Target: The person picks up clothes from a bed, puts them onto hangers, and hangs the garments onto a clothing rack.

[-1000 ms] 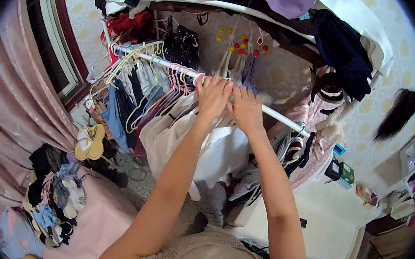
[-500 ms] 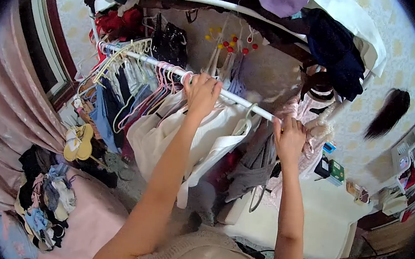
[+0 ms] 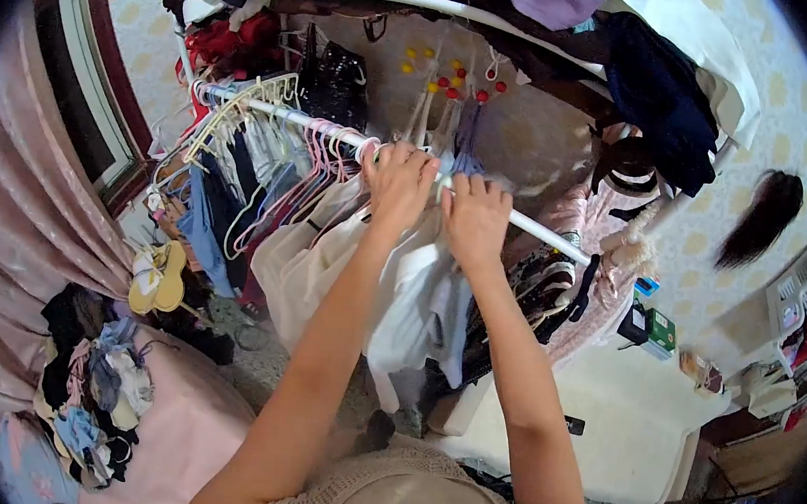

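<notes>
A white clothes rail (image 3: 546, 234) runs across the view with garments on hangers below it. My left hand (image 3: 400, 184) is closed over the middle of the rail, just right of several pink hangers (image 3: 337, 139). Close beside it on the right, my right hand (image 3: 477, 218) is also closed over the rail, fingers curled across the top. White shirts (image 3: 408, 301) hang under and between my hands, with a grey garment (image 3: 450, 320) at their right. The hanger hooks beneath my palms are mostly hidden.
Dark clothes (image 3: 526, 288) hang right of my hands. More garments lie over the rack's curved upper bar (image 3: 465, 11). At left, a clothes pile (image 3: 88, 397) rests on a pink surface (image 3: 188, 416). A cream surface (image 3: 621, 409) stands at right.
My right hand has moved left along the rail, up close to my left hand. White and grey garments have bunched leftward, and more bare rail shows at right. My left hand has hardly moved.
</notes>
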Demonstrator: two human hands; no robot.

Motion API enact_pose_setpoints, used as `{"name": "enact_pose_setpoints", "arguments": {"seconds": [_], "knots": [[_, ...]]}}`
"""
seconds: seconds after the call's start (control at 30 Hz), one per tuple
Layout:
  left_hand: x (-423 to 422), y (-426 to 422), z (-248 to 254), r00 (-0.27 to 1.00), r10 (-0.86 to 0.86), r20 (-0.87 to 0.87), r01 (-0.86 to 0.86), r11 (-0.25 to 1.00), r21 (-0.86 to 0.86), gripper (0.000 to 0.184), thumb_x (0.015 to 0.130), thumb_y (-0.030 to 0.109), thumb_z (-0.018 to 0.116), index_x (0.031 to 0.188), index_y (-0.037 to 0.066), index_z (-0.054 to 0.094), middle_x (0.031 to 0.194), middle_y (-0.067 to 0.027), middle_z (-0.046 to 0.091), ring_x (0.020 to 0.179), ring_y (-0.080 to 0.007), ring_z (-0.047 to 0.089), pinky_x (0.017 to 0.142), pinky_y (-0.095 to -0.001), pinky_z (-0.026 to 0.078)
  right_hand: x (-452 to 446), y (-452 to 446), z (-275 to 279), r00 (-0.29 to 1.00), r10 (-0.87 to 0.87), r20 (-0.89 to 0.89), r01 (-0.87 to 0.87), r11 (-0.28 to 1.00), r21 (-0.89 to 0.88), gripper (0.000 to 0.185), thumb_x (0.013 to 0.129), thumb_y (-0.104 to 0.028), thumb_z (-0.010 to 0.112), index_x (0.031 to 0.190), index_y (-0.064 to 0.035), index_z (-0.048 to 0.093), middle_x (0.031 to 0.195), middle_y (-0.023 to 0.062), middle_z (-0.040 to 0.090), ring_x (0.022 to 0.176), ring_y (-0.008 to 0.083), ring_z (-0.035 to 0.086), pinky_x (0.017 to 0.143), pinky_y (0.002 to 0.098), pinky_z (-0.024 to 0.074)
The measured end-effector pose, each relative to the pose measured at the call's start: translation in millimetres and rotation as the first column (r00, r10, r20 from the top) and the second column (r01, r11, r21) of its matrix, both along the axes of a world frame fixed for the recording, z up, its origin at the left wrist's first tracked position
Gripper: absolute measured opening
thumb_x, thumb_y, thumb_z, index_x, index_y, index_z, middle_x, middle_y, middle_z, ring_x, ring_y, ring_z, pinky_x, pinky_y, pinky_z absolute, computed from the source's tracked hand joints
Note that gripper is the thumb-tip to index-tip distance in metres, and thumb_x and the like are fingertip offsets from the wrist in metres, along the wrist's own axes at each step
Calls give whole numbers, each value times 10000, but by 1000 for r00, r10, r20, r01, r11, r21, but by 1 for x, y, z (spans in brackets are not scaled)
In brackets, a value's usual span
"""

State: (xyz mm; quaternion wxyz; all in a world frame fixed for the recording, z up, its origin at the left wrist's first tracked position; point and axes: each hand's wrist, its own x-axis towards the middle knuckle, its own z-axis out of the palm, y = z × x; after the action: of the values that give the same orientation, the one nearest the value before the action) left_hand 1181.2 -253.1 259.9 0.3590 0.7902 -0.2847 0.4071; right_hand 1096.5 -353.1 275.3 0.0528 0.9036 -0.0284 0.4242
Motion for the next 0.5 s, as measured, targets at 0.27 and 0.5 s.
{"name": "enact_pose_setpoints", "arguments": {"seconds": [0.27,0.5], "knots": [[2,-1,-2,1000,17,-7,-17,1000,-3,280,874,309,502,849,71,648,929,-49,550,977,-232,475,1000,-454,192,-3,-8,2,998,43,-50,-46,997,-62,210,737,-243,616,826,-78,522,806,83,558,792,259,537,694,388,402],[-5,-7,-2,996,80,-37,-81,997,-13,265,879,290,496,854,75,648,976,-42,550,1011,-236,465,1008,-492,176,-29,-25,0,974,-219,-61,218,976,-18,269,685,-247,668,811,-71,508,804,88,536,795,257,522,702,374,392]]}}
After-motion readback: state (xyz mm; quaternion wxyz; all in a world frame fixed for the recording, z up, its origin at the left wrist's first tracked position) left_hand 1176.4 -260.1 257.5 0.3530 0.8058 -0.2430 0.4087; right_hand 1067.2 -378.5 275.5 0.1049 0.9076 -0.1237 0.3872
